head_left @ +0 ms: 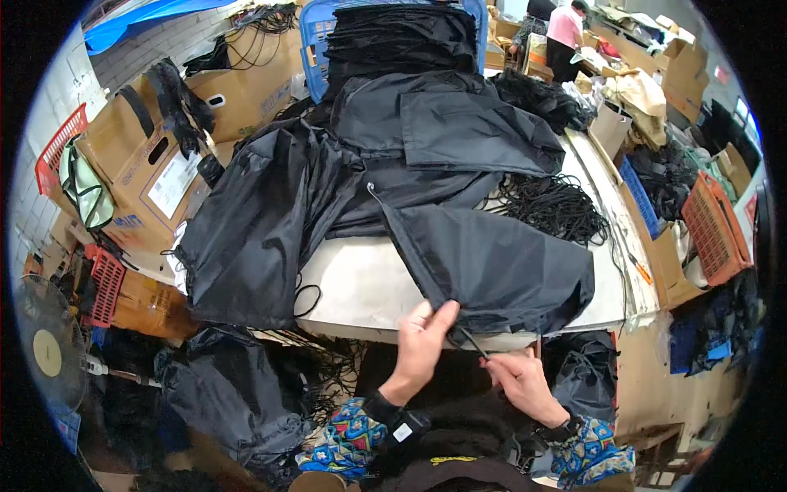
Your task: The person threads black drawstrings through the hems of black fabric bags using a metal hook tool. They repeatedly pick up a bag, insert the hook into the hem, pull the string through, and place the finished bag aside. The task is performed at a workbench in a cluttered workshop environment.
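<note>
A black fabric bag (508,262) lies flat on the white table in front of me, its near corner at the table's front edge. My left hand (420,348) is closed on that corner, thumb on top. Right of it, my right hand (523,384) pinches a thin dark rod or cord that runs to the bag's corner; a small red bit shows at the fingertips. A small pale hook-like tip (373,190) sticks out at the bag's far left corner. Loose black cords (553,209) lie in a tangled heap just beyond the bag.
More black bags (254,221) cover the table's left side, some hanging at its edge. A blue basket (310,41) stacked with folded black fabric stands at the back. Cardboard boxes (152,176) flank the left, an orange crate (715,220) the right. A person (564,37) stands far off.
</note>
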Motion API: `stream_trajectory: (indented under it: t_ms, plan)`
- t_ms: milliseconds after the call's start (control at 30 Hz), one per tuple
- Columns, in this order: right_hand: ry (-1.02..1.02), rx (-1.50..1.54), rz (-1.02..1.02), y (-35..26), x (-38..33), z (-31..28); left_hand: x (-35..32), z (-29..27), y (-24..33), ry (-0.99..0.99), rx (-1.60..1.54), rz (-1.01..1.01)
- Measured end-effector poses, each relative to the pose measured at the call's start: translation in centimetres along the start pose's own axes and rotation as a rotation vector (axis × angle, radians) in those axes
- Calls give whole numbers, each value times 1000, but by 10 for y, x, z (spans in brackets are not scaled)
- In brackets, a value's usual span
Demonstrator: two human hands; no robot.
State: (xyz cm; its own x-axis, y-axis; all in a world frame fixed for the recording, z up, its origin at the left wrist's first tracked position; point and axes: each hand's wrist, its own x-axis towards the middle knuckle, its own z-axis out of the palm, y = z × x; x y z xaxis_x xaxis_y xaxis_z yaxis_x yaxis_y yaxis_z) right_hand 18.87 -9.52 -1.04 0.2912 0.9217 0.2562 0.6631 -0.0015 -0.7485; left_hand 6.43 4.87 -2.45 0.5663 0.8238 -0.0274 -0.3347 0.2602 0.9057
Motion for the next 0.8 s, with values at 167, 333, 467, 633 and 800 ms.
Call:
stream_trajectory:
  t_ms: [167,333,467,633,800]
  plan:
    - [-39,-376,-317,-2,37,-26,-9,40,0,-72,-43,92]
    - [199,-203,-291,-74,93,-73,1,51,-16,29,360,494]
    - [192,-83,-445,-105,122,-73,-7,72,-25,-147,710,648]
    - [216,504,-122,-116,95,-89,2,61,-33,-99,805,273]
    - [1018,542,-453,-109,27,-246,30,17,-48,218,539,206]
